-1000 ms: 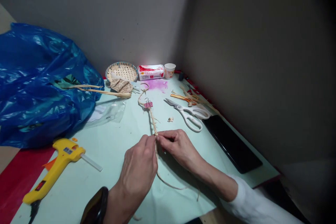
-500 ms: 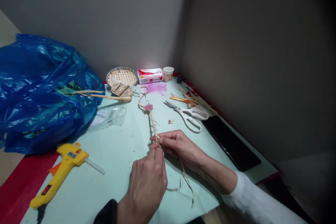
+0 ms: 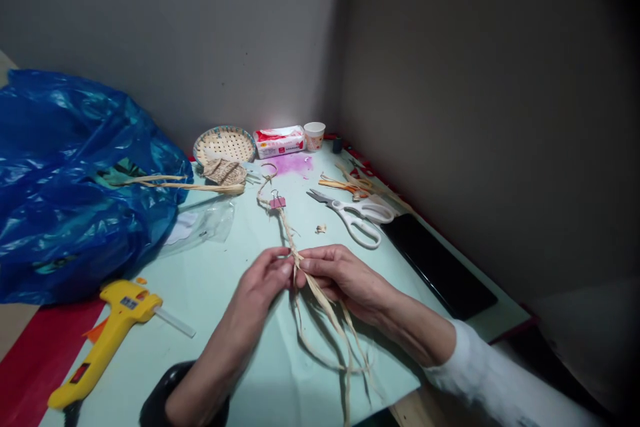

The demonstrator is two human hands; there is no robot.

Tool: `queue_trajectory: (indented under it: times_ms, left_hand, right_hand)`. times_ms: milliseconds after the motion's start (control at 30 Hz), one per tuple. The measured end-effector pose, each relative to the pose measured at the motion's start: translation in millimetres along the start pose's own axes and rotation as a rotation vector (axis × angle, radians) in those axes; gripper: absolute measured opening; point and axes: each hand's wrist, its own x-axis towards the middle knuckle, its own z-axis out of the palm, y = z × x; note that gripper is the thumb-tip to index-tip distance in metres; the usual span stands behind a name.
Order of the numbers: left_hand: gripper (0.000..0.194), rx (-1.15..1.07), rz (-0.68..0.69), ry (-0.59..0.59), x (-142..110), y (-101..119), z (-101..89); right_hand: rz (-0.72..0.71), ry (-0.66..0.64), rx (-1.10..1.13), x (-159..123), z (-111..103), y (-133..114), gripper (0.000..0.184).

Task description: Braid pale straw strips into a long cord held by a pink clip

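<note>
Left hand (image 3: 264, 273) and right hand (image 3: 345, 275) pinch the thin, pale, plaited fibre cord (image 3: 287, 230); a slackened grip could unravel it.

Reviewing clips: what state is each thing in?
Fibre cord, partly braided, near strands loose
Right hand, pinching the cord
Left hand, touching the cord
Pink clip, clamped on the cord
Scissors, lying, handles spread
Glue gun, on its side, stick protruding
Phone, flat, dark
Cup, upright
Blue bag, fibres poking out
</note>
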Motion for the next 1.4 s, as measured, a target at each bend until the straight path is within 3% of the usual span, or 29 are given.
queue_trajectory:
  times_ms: [67,133,300,400,533,667,833,1000,1200,1300,1400]
  left_hand:
    - [0.013,-0.216,-0.091,-0.174,6,-4,4.4]
    - [0.009,-0.315,-0.14,-0.227,9,-8,8.5]
    - [0.015,-0.422,-0.268,-0.185,9,-5,8.2]
    - [0.025,-0.448,-0.304,-0.122,8,-3,6.0]
    - [0.019,-0.408,-0.289,-0.051,7,-4,6.5]
    - [0.011,-0.345,-0.226,-0.061,7,-8,7.8]
    - [0.023,-0.207,-0.203,-0.073,7,-12,5.3]
    - [0.023,-0.294,-0.196,-0.098,6,-11,4.3]
    - [0.021,-0.361,-0.172,-0.124,6,-11,3.8]
    - [0.02,-0.367,-0.161,-0.137,7,-12,2.9]
    - [0.02,-0.368,-0.17,-0.124,7,-13,2.7]
  right_hand:
    - [-0.025,-0.029,-0.029,-1,0,1,0.024]
    - [-0.046,-0.006,-0.111,-3,0,3,0.024]
    - [-0.099,0.045,-0.308,-7,-3,7,0.028]
    - [-0.132,0.088,-0.452,-5,-6,11,0.021]
    - [-0.166,0.137,-0.641,-3,-8,14,0.017]
    - [-0.132,0.137,-0.74,-4,-5,11,0.025]
    - [-0.161,0.207,-0.714,-8,-3,11,0.025]
    - [-0.255,0.329,-0.497,-12,2,19,0.027]
    - [-0.226,0.442,-0.294,-16,16,18,0.025]
    - [-0.253,0.44,-0.275,-17,14,18,0.028]
    - [-0.24,0.346,-0.318,-19,8,19,0.031]
